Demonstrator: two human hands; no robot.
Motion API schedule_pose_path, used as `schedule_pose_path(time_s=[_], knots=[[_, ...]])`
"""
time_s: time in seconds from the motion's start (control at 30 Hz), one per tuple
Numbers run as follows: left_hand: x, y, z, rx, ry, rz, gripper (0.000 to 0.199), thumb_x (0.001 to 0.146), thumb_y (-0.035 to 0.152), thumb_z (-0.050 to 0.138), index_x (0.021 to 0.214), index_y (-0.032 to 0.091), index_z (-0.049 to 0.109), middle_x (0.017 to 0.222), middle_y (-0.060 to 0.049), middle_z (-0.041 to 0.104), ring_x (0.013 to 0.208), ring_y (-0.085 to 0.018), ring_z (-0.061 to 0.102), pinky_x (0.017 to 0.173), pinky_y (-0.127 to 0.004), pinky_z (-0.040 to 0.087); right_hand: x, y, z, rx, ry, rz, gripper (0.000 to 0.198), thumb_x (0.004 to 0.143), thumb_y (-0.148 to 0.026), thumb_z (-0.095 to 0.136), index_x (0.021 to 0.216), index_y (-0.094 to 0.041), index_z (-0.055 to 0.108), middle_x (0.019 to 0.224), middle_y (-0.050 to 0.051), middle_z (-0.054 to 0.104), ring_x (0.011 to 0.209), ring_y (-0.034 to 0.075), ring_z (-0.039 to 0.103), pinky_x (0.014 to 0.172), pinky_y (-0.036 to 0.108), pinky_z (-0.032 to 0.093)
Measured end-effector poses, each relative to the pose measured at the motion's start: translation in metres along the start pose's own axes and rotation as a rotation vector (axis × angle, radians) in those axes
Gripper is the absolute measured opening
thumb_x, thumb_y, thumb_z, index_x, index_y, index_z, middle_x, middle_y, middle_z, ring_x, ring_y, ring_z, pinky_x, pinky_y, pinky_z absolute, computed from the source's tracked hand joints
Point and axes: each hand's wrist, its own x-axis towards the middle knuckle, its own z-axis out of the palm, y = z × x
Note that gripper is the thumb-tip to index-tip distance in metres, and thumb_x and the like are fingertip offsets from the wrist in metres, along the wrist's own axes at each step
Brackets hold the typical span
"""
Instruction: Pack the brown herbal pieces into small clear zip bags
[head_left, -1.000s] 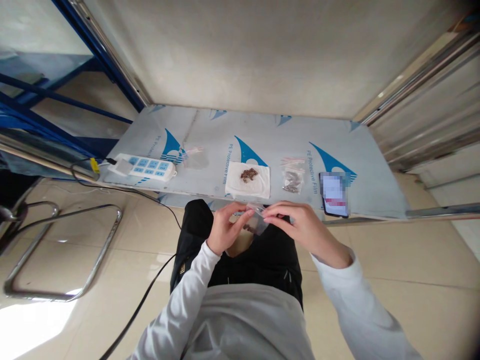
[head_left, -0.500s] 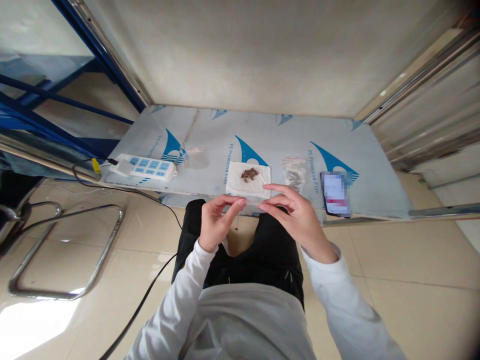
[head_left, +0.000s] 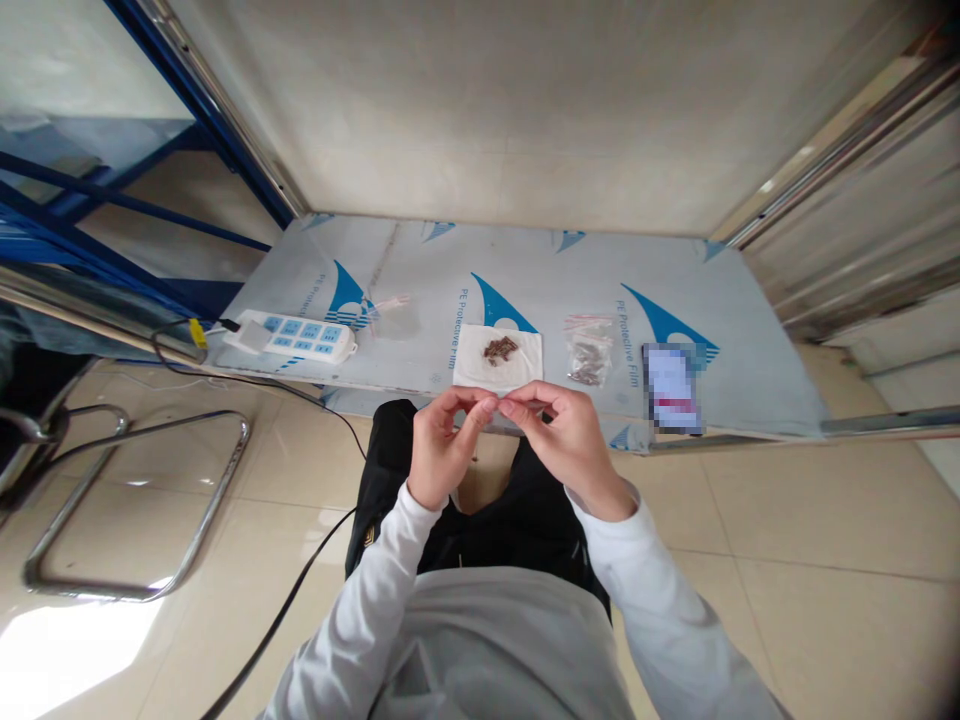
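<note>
My left hand and my right hand meet fingertip to fingertip at the table's front edge. Both are closed in a pinch; whatever lies between the fingertips is too small or hidden to make out. Just beyond them a white paper sheet, perhaps a napkin, lies on the table. On it rests a small heap of brown, screw-like pieces. To the right of the sheet is a clear zip bag with small dark pieces inside.
A white power strip with a plug and black cable lies at the table's left. Near it is another clear bag. A phone lies at the right front. A metal chair frame stands on the floor at left.
My right hand has moved left, and its fingers have closed so that its fingertips now meet those of my left hand. The heap and the bags stay in place.
</note>
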Motion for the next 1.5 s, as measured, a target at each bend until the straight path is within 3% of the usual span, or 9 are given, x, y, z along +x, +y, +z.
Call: schedule_pose_path(time_s=[0.13, 0.3, 0.43, 0.57, 0.77, 0.97, 1.07, 1.23, 1.5], knots=[[0.003, 0.002, -0.006, -0.024, -0.056, -0.030, 0.018, 0.079, 0.033, 0.072, 0.081, 0.015, 0.071, 0.076, -0.005, 0.072, 0.066, -0.015, 0.064, 0.067, -0.026, 0.052, 0.005, -0.004, -0.003, 0.031, -0.045, 0.006, 0.019, 0.082, -0.038, 0.068, 0.080, -0.020, 0.073, 0.081, 0.005, 0.075, 0.075, 0.019, 0.069, 0.070, 0.029, 0.053], [0.002, 0.008, -0.008, -0.078, 0.012, -0.052, 0.018, 0.080, 0.033, 0.070, 0.077, 0.015, 0.069, 0.069, -0.003, 0.070, 0.062, -0.013, 0.063, 0.063, -0.024, 0.051, 0.010, -0.005, -0.009, 0.235, -0.210, 0.186, 0.026, 0.076, -0.043, 0.072, 0.084, -0.018, 0.074, 0.080, 0.005, 0.075, 0.075, 0.019, 0.069, 0.069, 0.029, 0.054], [0.000, 0.009, -0.008, -0.002, 0.130, -0.034, 0.020, 0.080, 0.034, 0.070, 0.078, 0.015, 0.068, 0.066, -0.003, 0.067, 0.062, -0.013, 0.061, 0.063, -0.023, 0.050, 0.007, -0.005, -0.013, 0.265, -0.151, 0.256, 0.028, 0.070, -0.044, 0.077, 0.076, -0.017, 0.072, 0.067, 0.003, 0.071, 0.064, 0.016, 0.066, 0.065, 0.030, 0.054], [-0.002, 0.012, -0.004, 0.000, 0.173, -0.005, 0.020, 0.080, 0.034, 0.070, 0.078, 0.015, 0.068, 0.067, -0.002, 0.066, 0.063, -0.013, 0.061, 0.064, -0.023, 0.049, 0.004, -0.004, -0.011, 0.351, -0.091, 0.259, 0.024, 0.067, -0.040, 0.080, 0.070, -0.018, 0.070, 0.067, 0.001, 0.071, 0.064, 0.015, 0.065, 0.067, 0.029, 0.053], [-0.001, 0.015, -0.004, -0.014, 0.180, -0.006, 0.020, 0.081, 0.034, 0.070, 0.077, 0.014, 0.068, 0.067, -0.003, 0.067, 0.062, -0.012, 0.062, 0.064, -0.023, 0.050, 0.005, 0.010, -0.018, 0.449, -0.184, 0.277, 0.023, 0.075, -0.041, 0.075, 0.079, -0.019, 0.074, 0.074, 0.003, 0.073, 0.067, 0.016, 0.066, 0.072, 0.032, 0.054], [0.002, 0.015, -0.010, -0.012, 0.218, 0.001, 0.019, 0.080, 0.033, 0.070, 0.077, 0.015, 0.068, 0.067, -0.002, 0.068, 0.062, -0.012, 0.063, 0.065, -0.023, 0.050, 0.000, 0.011, -0.018, 0.319, 0.060, 0.178, 0.043, 0.088, -0.055, 0.053, 0.109, -0.020, 0.068, 0.109, 0.010, 0.072, 0.087, 0.019, 0.069, 0.074, 0.032, 0.054], [0.001, 0.016, -0.005, -0.037, 0.158, 0.011, 0.016, 0.081, 0.031, 0.070, 0.079, 0.015, 0.069, 0.068, -0.003, 0.069, 0.064, -0.013, 0.063, 0.067, -0.024, 0.051, 0.002, 0.003, -0.005, 0.260, -0.061, 0.128, 0.044, 0.078, -0.050, 0.070, 0.112, -0.022, 0.067, 0.111, 0.009, 0.071, 0.096, 0.022, 0.068, 0.079, 0.032, 0.054], [-0.001, 0.016, 0.000, 0.009, 0.133, 0.033, 0.017, 0.080, 0.032, 0.070, 0.079, 0.015, 0.070, 0.074, -0.005, 0.070, 0.067, -0.015, 0.064, 0.068, -0.025, 0.051, 0.007, -0.001, 0.005, 0.300, -0.126, 0.144, 0.024, 0.076, -0.042, 0.074, 0.084, -0.020, 0.075, 0.086, 0.006, 0.075, 0.086, 0.022, 0.069, 0.081, 0.034, 0.053], [-0.005, 0.015, 0.000, -0.017, 0.128, -0.017, 0.016, 0.080, 0.031, 0.070, 0.079, 0.015, 0.070, 0.068, -0.003, 0.069, 0.064, -0.014, 0.063, 0.066, -0.025, 0.051, 0.004, -0.002, -0.020, 0.353, -0.366, 0.177, 0.031, 0.088, -0.046, 0.060, 0.103, -0.022, 0.075, 0.105, 0.005, 0.074, 0.109, 0.024, 0.064, 0.104, 0.041, 0.042]])
